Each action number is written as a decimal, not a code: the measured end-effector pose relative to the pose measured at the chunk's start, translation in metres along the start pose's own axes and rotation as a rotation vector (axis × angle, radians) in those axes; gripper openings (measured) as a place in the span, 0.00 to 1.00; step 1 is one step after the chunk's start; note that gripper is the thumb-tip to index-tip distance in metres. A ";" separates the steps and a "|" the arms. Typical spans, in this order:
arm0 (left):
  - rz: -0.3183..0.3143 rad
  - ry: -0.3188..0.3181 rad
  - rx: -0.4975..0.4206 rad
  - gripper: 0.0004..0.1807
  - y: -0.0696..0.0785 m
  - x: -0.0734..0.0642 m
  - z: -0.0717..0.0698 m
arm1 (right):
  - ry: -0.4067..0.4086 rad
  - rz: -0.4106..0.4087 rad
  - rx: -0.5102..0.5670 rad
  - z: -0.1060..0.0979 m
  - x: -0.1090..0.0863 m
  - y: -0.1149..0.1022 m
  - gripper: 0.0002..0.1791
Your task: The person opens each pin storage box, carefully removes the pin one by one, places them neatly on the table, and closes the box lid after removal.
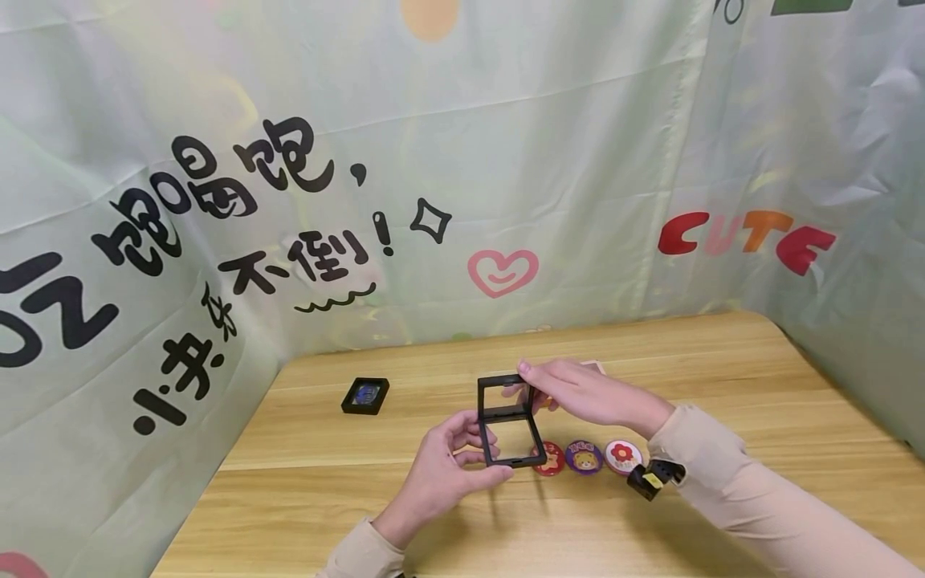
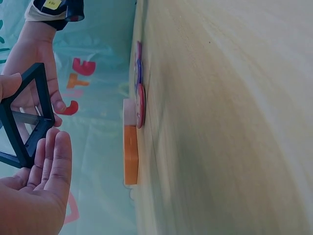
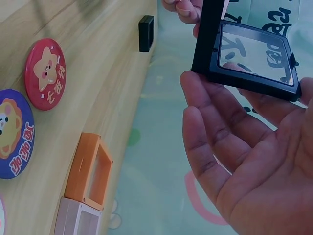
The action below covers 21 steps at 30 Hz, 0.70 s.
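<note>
A black hinged display frame with clear film panes is held above the table, its two halves swung apart. My left hand grips the lower half at its left side, thumb along the front edge and fingers beneath. Up at the other half, my right hand pinches the rim between thumb and fingers; the right wrist view shows its fingers behind this half. Nothing lies between the panes. Just beyond the frame's lower right corner lies a round red star badge, partly covered in the head view.
Right of the red badge lie a purple bear badge and a white badge with a red flower. An orange frame and a pale pink frame sit behind the right hand. Far left rests a black frame with something blue inside.
</note>
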State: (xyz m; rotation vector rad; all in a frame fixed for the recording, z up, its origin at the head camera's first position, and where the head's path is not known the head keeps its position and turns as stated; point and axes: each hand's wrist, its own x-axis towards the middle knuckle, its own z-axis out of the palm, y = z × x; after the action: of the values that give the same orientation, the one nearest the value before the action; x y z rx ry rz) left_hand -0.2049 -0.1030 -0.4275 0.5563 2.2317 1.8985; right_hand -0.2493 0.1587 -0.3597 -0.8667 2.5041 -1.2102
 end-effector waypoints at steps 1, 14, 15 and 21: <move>0.000 -0.001 -0.001 0.36 0.000 0.000 0.000 | -0.001 -0.005 -0.005 0.000 -0.001 0.000 0.31; 0.001 0.001 -0.013 0.35 0.001 0.001 -0.002 | -0.001 -0.116 -0.042 0.004 -0.004 0.002 0.23; 0.001 0.003 -0.017 0.35 0.001 0.001 -0.003 | 0.007 -0.133 -0.061 0.004 -0.005 0.002 0.21; -0.005 0.015 -0.033 0.33 0.002 0.001 -0.005 | 0.037 -0.205 -0.092 0.009 -0.009 0.004 0.14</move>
State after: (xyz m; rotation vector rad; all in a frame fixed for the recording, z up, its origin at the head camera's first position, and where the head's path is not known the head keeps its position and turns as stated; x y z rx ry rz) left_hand -0.2071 -0.1071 -0.4245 0.5336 2.2043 1.9396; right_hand -0.2399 0.1603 -0.3694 -1.1590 2.5692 -1.1869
